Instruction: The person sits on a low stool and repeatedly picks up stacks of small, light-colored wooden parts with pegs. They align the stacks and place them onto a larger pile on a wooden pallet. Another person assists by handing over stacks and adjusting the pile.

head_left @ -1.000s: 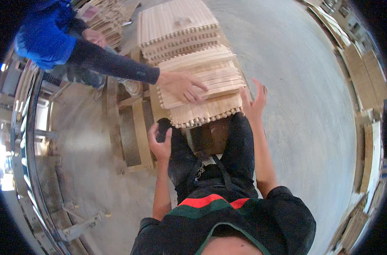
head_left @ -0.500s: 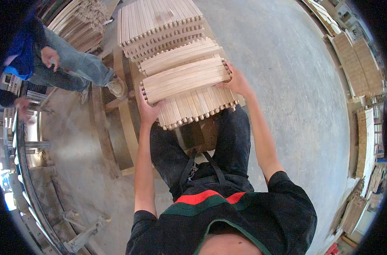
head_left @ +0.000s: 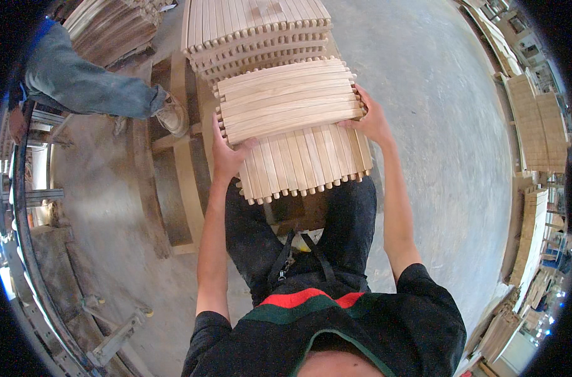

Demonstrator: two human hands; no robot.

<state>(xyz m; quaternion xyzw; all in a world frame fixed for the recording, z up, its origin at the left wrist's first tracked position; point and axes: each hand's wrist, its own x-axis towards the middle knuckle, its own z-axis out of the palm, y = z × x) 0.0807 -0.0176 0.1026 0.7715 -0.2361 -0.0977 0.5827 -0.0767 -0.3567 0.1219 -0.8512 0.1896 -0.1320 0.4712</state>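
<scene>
Both my hands grip the two ends of a row of pale wooden slats (head_left: 286,103), which have short round pegs at their ends. My left hand (head_left: 230,154) is closed on the left end, thumb over the nearest slat. At the opposite end my right hand (head_left: 372,119) holds on the same way, fingers around the far side. The row lies crosswise on a layer of similar slats (head_left: 301,160), whose pegged ends point toward my legs. Whether the row is lifted or resting cannot be told.
Behind stands a taller stack of slats (head_left: 254,31). A wooden pallet (head_left: 186,182) lies at the left, with another person's shoe (head_left: 171,116) beside it. More timber (head_left: 110,28) is piled at far left. Wooden boards (head_left: 537,122) stand along the right side.
The held row now meets the slats behind it, forming one wider crosswise surface. The stack appears lower and further right in view. The other person's hand has left the upper left.
</scene>
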